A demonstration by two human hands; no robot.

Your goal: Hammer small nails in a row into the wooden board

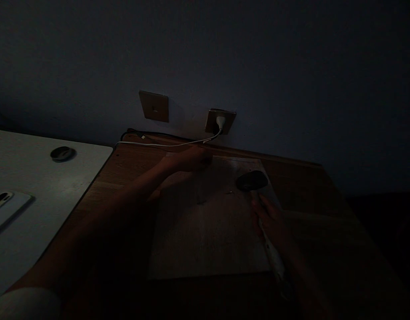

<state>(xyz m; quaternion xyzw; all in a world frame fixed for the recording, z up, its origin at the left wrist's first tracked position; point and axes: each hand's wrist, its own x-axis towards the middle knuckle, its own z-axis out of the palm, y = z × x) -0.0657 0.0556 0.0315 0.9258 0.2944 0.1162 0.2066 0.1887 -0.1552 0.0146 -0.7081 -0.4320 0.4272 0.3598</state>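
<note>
The scene is very dim. My right hand [269,218] is wrapped round the pale handle of a hammer [252,181], whose dark, rounded head lies over the right part of a pale flat board [205,240]. At the board's far edge is my left hand [196,158], its fingers curled together. Whatever those fingers may hold is lost in shadow. On the board between the hands lies a small shiny bit [230,192], too small to name. A dark mark [201,202] shows nearer the board's middle.
The board rests on a wooden table [301,195] against the wall. A white plug [220,121] sits in a wall socket, its white cable [158,144] trailing left. On a white surface [74,178] at left are a small round dark object [62,154] and a phone [11,206].
</note>
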